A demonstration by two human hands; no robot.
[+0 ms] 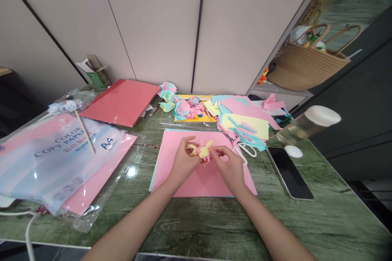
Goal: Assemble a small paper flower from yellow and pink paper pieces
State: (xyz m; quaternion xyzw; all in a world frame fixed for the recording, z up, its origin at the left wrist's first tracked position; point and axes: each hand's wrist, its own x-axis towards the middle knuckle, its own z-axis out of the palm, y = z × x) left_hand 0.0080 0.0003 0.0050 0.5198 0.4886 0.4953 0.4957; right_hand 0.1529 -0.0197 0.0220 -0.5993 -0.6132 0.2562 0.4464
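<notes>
I see a green wood-grain desk (pixel 190 220) filling the lower view, pale wall panels behind it. On its left lies a big plastic pack of colour copy paper (pixel 52 159) with a thin wooden stick (pixel 85 131) resting across it. Behind that, a red sheet pack (pixel 122 101). At the desk's middle, a pink sheet (pixel 199 179) lies flat under my hands. At far right, a woven basket (pixel 303 65) sits on a shelf. A dark phone (pixel 289 172) lies face up right of the pink sheet, with a clear white-lidded jar (pixel 308 124) beyond it. Behind the sheet, a litter of pink, blue and yellow paper scraps (pixel 241 120); white-handled scissors (pixel 246 151) lie just right of my right hand.

The smallest item is a paper flower (pixel 203 151), held just above the pink sheet's upper middle. It looks crumpled and layered, pale yellow petals outward, pink ones beneath and at centre.

My left hand (pixel 183 161) has its grip pinching the flower's left side. My right hand (pixel 231 167) pinches a pink petal on the flower's right edge.
</notes>
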